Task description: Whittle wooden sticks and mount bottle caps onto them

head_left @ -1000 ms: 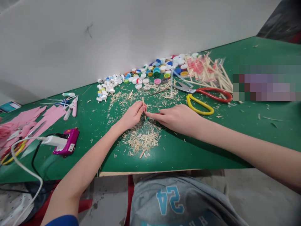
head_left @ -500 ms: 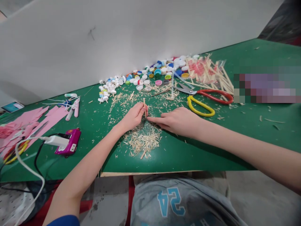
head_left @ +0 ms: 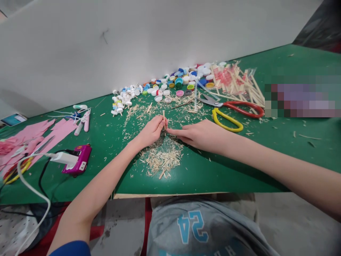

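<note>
A short, pale wooden stick (head_left: 164, 119) stands upright in the closed fingers of my left hand (head_left: 152, 131). The stretched index finger of my right hand (head_left: 199, 134) reaches the stick's lower part, close to the left fingertips; its other fingers sit lower and partly out of sight. I cannot tell whether anything lies under them. Below both hands is a heap of thin wood shavings (head_left: 165, 160), with more slivers strewn around. Large scissors (head_left: 228, 109) with one red and one yellow handle lie open beyond my right hand.
Bottle caps (head_left: 178, 83) in many colours line the wall, with small white pieces (head_left: 122, 101) left of them. Wooden sticks (head_left: 241, 83) lie in a plastic bag at the back right. Pink paper (head_left: 57, 138) and a magenta power strip (head_left: 81, 160) with cables are at left.
My right index finger has shifted very slightly up along the stick. The left hand still grips the stick in almost the same place.
</note>
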`<action>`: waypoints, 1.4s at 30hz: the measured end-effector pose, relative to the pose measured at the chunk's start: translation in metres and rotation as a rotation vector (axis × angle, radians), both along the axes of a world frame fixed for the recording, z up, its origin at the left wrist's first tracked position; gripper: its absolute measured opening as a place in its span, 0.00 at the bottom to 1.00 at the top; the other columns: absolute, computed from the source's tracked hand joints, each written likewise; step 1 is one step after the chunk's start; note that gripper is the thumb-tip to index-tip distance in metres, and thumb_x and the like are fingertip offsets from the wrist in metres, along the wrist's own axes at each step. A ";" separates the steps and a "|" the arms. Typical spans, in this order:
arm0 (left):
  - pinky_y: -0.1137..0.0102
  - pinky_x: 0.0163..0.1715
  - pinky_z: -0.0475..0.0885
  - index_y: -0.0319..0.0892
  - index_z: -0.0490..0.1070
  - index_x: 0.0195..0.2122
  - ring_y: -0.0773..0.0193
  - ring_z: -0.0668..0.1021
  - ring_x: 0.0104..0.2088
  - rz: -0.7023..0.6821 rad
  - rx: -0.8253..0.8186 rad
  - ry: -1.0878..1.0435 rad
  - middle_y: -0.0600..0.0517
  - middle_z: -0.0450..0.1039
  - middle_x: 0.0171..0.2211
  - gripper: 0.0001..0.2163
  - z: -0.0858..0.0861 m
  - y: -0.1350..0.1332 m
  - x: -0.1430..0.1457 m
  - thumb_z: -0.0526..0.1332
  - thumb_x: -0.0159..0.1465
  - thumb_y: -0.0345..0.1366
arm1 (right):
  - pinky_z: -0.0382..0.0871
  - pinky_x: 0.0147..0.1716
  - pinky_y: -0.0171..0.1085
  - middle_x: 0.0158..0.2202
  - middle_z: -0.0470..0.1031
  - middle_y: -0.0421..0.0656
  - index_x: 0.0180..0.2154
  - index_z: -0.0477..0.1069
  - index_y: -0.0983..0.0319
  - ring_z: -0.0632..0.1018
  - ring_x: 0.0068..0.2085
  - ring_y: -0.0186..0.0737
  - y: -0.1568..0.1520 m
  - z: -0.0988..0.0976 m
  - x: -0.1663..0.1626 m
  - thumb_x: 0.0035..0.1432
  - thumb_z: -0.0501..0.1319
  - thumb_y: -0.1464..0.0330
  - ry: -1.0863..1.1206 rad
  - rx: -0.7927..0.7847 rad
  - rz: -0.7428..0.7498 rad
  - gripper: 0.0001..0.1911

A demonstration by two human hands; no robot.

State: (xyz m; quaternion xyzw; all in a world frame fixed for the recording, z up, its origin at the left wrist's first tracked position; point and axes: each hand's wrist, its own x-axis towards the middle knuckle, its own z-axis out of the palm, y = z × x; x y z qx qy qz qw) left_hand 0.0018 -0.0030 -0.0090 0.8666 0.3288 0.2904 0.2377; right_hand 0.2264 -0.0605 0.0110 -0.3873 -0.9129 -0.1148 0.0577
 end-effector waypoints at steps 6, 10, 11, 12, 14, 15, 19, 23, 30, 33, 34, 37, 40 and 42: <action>0.63 0.44 0.70 0.42 0.63 0.33 0.64 0.73 0.36 0.006 -0.020 0.014 0.49 0.71 0.33 0.15 0.003 -0.002 0.000 0.44 0.71 0.42 | 0.36 0.23 0.32 0.30 0.69 0.37 0.63 0.61 0.47 0.55 0.21 0.23 -0.005 0.003 -0.002 0.67 0.51 0.64 -0.035 -0.027 0.033 0.23; 0.63 0.43 0.70 0.42 0.63 0.34 0.64 0.73 0.35 0.012 -0.033 0.019 0.49 0.71 0.33 0.14 0.001 -0.001 0.000 0.44 0.72 0.41 | 0.36 0.23 0.33 0.31 0.69 0.37 0.63 0.60 0.47 0.57 0.22 0.23 -0.006 0.000 -0.001 0.68 0.50 0.63 -0.044 0.008 0.033 0.23; 0.63 0.43 0.70 0.42 0.63 0.34 0.64 0.73 0.36 0.016 -0.026 0.021 0.49 0.71 0.34 0.14 0.000 -0.001 0.000 0.44 0.71 0.41 | 0.36 0.23 0.33 0.31 0.69 0.37 0.63 0.59 0.47 0.57 0.22 0.23 -0.006 -0.001 -0.001 0.68 0.49 0.63 -0.037 0.027 0.022 0.23; 0.63 0.43 0.70 0.42 0.64 0.34 0.64 0.73 0.36 0.018 -0.015 0.022 0.49 0.70 0.34 0.14 0.000 0.000 0.000 0.44 0.71 0.41 | 0.36 0.23 0.33 0.30 0.69 0.37 0.64 0.58 0.46 0.58 0.22 0.24 -0.006 -0.002 0.000 0.69 0.48 0.63 -0.030 0.044 0.003 0.24; 0.64 0.44 0.70 0.42 0.64 0.35 0.64 0.73 0.37 0.024 0.012 0.022 0.48 0.70 0.35 0.14 -0.001 0.001 0.000 0.44 0.71 0.41 | 0.36 0.23 0.33 0.30 0.70 0.37 0.65 0.56 0.46 0.60 0.23 0.24 -0.005 -0.003 0.000 0.69 0.49 0.63 -0.022 0.070 -0.038 0.25; 0.64 0.44 0.70 0.42 0.64 0.35 0.64 0.73 0.38 0.026 0.021 0.021 0.48 0.70 0.35 0.13 -0.001 0.001 0.000 0.45 0.71 0.40 | 0.36 0.24 0.33 0.30 0.70 0.38 0.65 0.56 0.45 0.61 0.24 0.25 -0.004 -0.004 0.000 0.69 0.49 0.63 -0.020 0.073 -0.051 0.25; 0.64 0.44 0.70 0.42 0.64 0.34 0.64 0.73 0.37 0.022 0.013 0.022 0.49 0.70 0.35 0.14 -0.001 0.001 0.000 0.44 0.71 0.40 | 0.37 0.25 0.31 0.31 0.71 0.38 0.65 0.57 0.45 0.61 0.24 0.25 -0.003 -0.003 0.000 0.70 0.47 0.62 -0.014 0.034 -0.030 0.24; 0.63 0.45 0.70 0.42 0.64 0.34 0.63 0.73 0.38 0.018 0.018 0.038 0.48 0.70 0.35 0.15 0.000 0.000 0.000 0.44 0.71 0.42 | 0.38 0.24 0.32 0.30 0.70 0.38 0.64 0.60 0.48 0.59 0.23 0.24 -0.003 -0.001 0.000 0.70 0.46 0.63 -0.001 0.006 0.018 0.23; 0.63 0.43 0.70 0.42 0.64 0.33 0.63 0.73 0.37 0.017 0.034 0.042 0.49 0.70 0.33 0.16 0.001 -0.001 0.000 0.44 0.71 0.44 | 0.37 0.25 0.32 0.30 0.70 0.38 0.62 0.61 0.47 0.57 0.22 0.23 -0.005 -0.001 0.000 0.69 0.47 0.62 -0.027 -0.017 0.033 0.22; 0.64 0.42 0.69 0.42 0.64 0.33 0.63 0.72 0.37 0.022 0.038 0.048 0.49 0.70 0.33 0.16 0.002 -0.002 0.000 0.44 0.71 0.43 | 0.37 0.25 0.32 0.30 0.70 0.38 0.63 0.60 0.47 0.57 0.22 0.23 -0.007 -0.001 -0.001 0.70 0.46 0.62 -0.034 0.006 0.015 0.22; 0.64 0.42 0.69 0.42 0.64 0.32 0.63 0.72 0.37 0.023 0.041 0.048 0.49 0.70 0.33 0.15 0.002 -0.002 0.000 0.45 0.71 0.43 | 0.37 0.25 0.32 0.30 0.70 0.38 0.63 0.59 0.47 0.57 0.22 0.23 -0.008 -0.001 -0.001 0.70 0.45 0.62 -0.037 0.023 -0.001 0.22; 0.64 0.42 0.69 0.42 0.63 0.32 0.64 0.72 0.37 0.021 0.048 0.039 0.49 0.70 0.33 0.15 0.003 -0.002 0.000 0.46 0.71 0.42 | 0.37 0.25 0.33 0.28 0.69 0.38 0.64 0.58 0.48 0.57 0.22 0.24 -0.009 -0.002 -0.003 0.70 0.45 0.62 -0.047 0.075 -0.051 0.23; 0.64 0.42 0.69 0.42 0.63 0.31 0.64 0.72 0.37 0.023 0.058 0.037 0.50 0.69 0.33 0.15 0.003 -0.002 0.000 0.46 0.71 0.43 | 0.37 0.26 0.33 0.28 0.69 0.37 0.63 0.60 0.47 0.58 0.22 0.24 -0.009 -0.004 -0.004 0.69 0.47 0.62 -0.052 0.075 -0.032 0.22; 0.64 0.41 0.69 0.43 0.62 0.31 0.63 0.72 0.36 0.028 0.062 0.042 0.50 0.69 0.32 0.15 0.003 -0.002 0.000 0.46 0.71 0.44 | 0.37 0.25 0.33 0.27 0.69 0.37 0.61 0.62 0.47 0.59 0.22 0.24 -0.009 -0.006 -0.004 0.69 0.48 0.62 -0.048 0.064 -0.004 0.21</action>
